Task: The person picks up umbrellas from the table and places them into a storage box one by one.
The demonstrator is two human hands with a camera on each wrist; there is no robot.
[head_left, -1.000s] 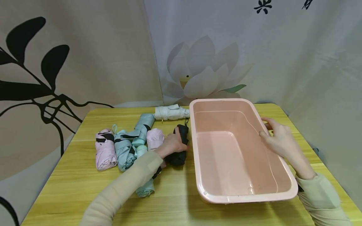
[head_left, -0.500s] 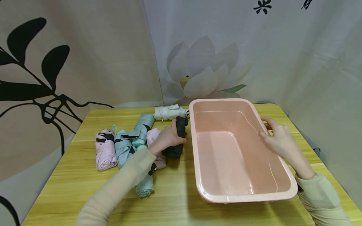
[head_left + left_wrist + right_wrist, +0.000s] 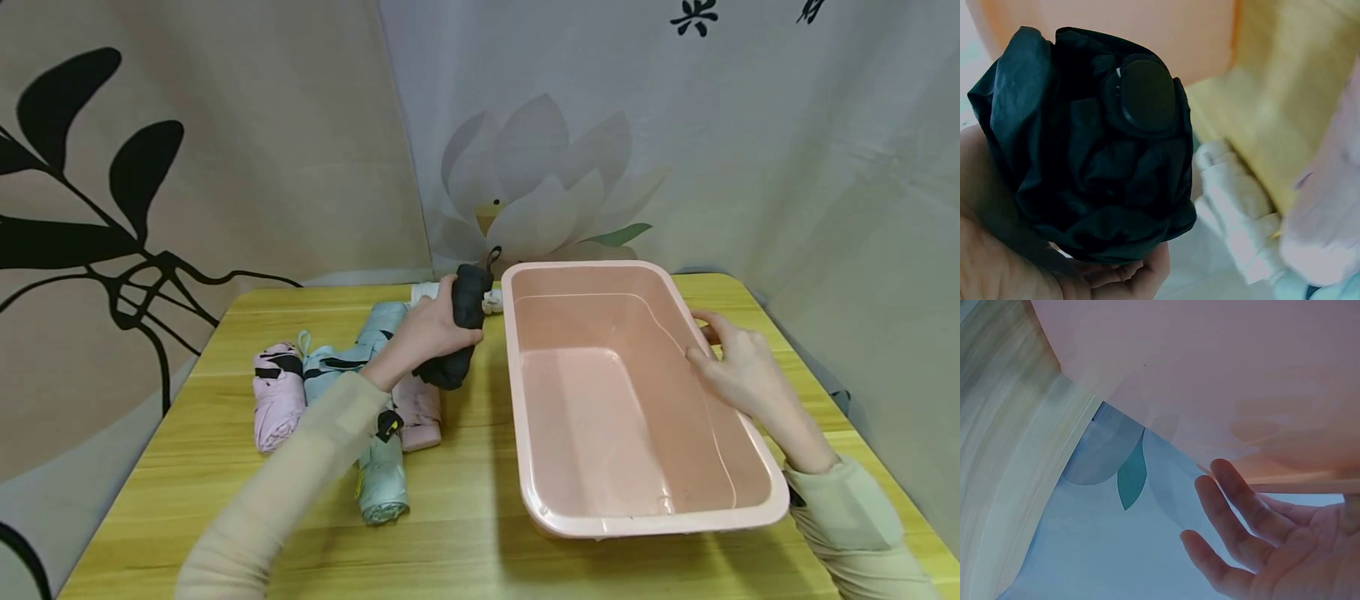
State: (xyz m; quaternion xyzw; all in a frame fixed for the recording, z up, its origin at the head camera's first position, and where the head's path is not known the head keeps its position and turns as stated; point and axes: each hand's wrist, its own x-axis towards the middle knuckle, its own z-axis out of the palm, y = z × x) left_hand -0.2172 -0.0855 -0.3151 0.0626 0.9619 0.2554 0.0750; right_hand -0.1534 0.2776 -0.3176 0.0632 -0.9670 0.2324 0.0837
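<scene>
My left hand [image 3: 431, 333] grips a folded black umbrella [image 3: 470, 296] around its middle and holds it up over the other umbrellas, its wrist loop pointing away. In the left wrist view the umbrella's end with an oval black button [image 3: 1147, 97] faces the camera. At the right, my right hand [image 3: 742, 371] holds the long rim of a pink plastic basin [image 3: 652, 527], thumb over the edge and the other fingers along the outside. Nothing lies inside the basin. Seen from the right wrist, several fingers [image 3: 1235, 519] reach along beneath the rim, slightly bent.
Left of the basin lie more folded umbrellas: a pink one [image 3: 279, 408], another pink one [image 3: 417, 408], a pale green one [image 3: 384, 487], light blue ones [image 3: 326, 375] and a white one [image 3: 491, 302] at the back. A printed curtain [image 3: 300, 167] hangs behind the wooden table [image 3: 465, 550].
My left hand has lifted the black umbrella off the table and drawn it up and slightly left, uncovering the pink umbrella beneath. The right hand and the basin have stayed put.
</scene>
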